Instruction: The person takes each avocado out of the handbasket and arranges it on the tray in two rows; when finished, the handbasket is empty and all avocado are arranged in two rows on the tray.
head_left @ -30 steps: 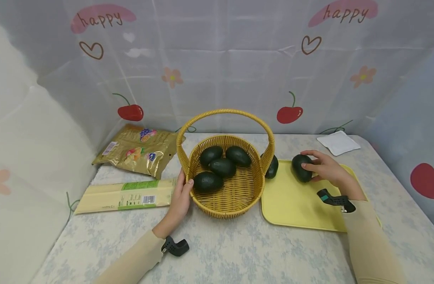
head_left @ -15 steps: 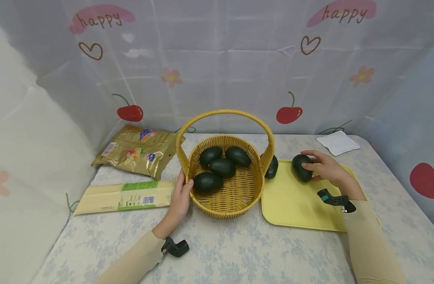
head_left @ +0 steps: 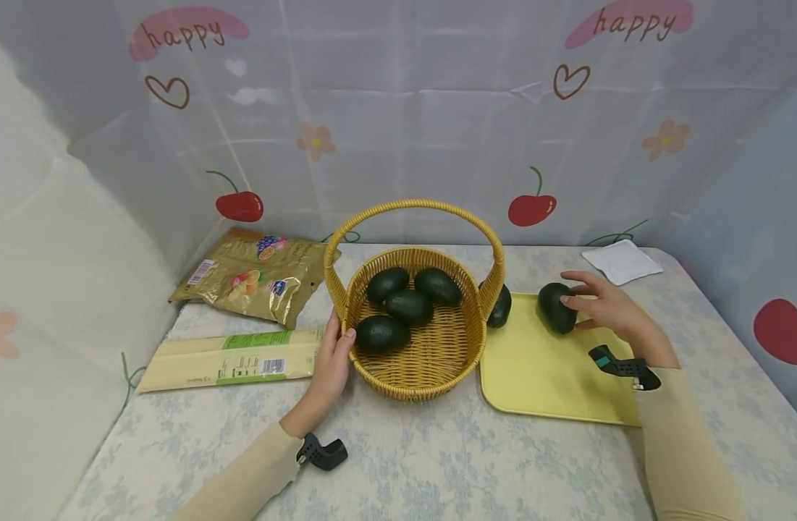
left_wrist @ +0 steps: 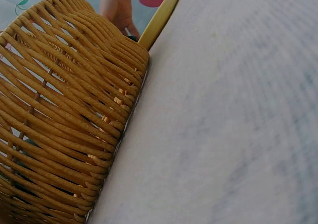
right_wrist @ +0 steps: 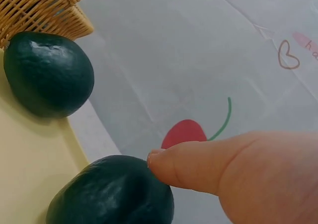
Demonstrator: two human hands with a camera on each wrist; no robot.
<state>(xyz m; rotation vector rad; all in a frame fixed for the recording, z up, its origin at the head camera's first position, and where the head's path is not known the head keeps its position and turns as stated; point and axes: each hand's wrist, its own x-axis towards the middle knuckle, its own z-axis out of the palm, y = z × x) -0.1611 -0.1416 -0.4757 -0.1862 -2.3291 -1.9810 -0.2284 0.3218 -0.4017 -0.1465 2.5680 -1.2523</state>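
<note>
A yellow wicker basket point(head_left: 437, 354) with a tall hoop handle stands in the middle, several dark green avocados point(head_left: 409, 309) inside it. My left hand point(head_left: 331, 369) holds the basket's left side, thumb at the rim and fingers along the outer wall. On the yellow tray point(head_left: 541, 383) to the right lies an avocado point(head_left: 557, 307); my right hand point(head_left: 606, 307) is at its right side with fingers loosely spread. In the right wrist view the thumb point(right_wrist: 189, 164) is extended, its tip right at the avocado's top point(right_wrist: 114, 194). Another avocado point(head_left: 500, 307) sits at the tray's left end, partly hidden by the basket.
At the back left lies a gold snack bag point(head_left: 255, 278), with a long pale packet with green bands point(head_left: 235, 358) in front of it. A white square pad point(head_left: 622, 262) lies at the back right. A printed curtain point(head_left: 424, 130) hangs behind the table.
My right hand has shifted slightly right, its fingers loosening from around the avocado on the tray. The left hand and the basket have stayed put.
</note>
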